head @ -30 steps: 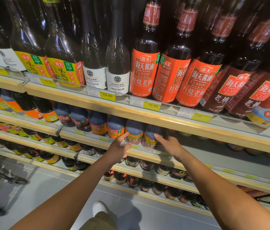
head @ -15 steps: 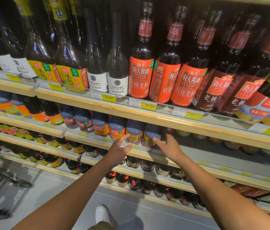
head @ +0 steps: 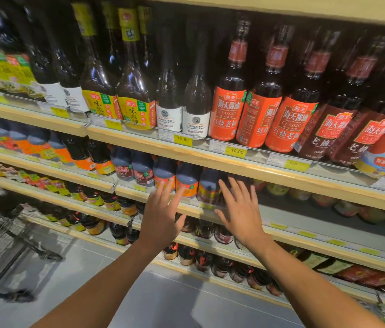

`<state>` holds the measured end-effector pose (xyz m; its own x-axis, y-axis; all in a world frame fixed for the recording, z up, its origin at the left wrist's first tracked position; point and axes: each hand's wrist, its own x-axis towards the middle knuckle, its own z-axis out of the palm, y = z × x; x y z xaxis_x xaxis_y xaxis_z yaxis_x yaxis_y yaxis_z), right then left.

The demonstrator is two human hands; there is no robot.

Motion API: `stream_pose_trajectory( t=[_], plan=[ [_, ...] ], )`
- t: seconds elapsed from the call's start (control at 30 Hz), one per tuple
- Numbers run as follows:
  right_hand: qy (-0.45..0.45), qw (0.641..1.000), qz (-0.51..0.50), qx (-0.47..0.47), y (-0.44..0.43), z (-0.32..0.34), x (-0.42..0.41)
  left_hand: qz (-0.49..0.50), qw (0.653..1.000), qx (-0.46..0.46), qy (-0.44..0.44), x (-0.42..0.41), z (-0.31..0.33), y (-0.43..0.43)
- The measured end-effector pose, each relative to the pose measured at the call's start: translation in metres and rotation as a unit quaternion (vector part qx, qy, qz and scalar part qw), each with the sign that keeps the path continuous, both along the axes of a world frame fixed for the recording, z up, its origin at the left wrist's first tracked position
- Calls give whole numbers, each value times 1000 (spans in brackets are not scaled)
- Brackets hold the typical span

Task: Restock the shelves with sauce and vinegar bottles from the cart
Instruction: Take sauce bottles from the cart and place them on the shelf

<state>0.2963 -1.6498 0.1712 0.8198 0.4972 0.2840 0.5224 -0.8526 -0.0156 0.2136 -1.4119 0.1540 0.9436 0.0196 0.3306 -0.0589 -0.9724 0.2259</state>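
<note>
1. Head view: our left hand (head: 163, 215) and right hand (head: 241, 214) are both spread, fingers straight, holding nothing, in front of the second shelf (head: 293, 209).
2. The short dark sauce bottles (head: 186, 178) stand upright in a row on that shelf, just behind our fingertips; we cannot tell whether we touch them.
3. The cart (head: 4, 235) sits blurred at lower left.

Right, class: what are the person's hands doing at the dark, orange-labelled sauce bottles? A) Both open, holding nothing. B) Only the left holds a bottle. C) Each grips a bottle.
A: the left hand and right hand both show straight, spread fingers with nothing held.
</note>
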Motion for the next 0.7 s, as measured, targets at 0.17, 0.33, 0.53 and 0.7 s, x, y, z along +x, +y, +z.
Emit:
stream_pose_trajectory(
  t=[0.17,0.33,0.53,0.7],
  plan=[
    [5,999,43,-18,52,0,-24,70,995,68,23,-41,3,50],
    [14,997,75,-26,122,-6,-58,122,989,70,38,-97,-5,120],
    [15,991,125,-50,221,-12,-111,177,982,63,28,-180,-17,209],
    [-3,982,182,-54,309,-7,-152,242,968,44,42,-244,-19,280]
  ],
)
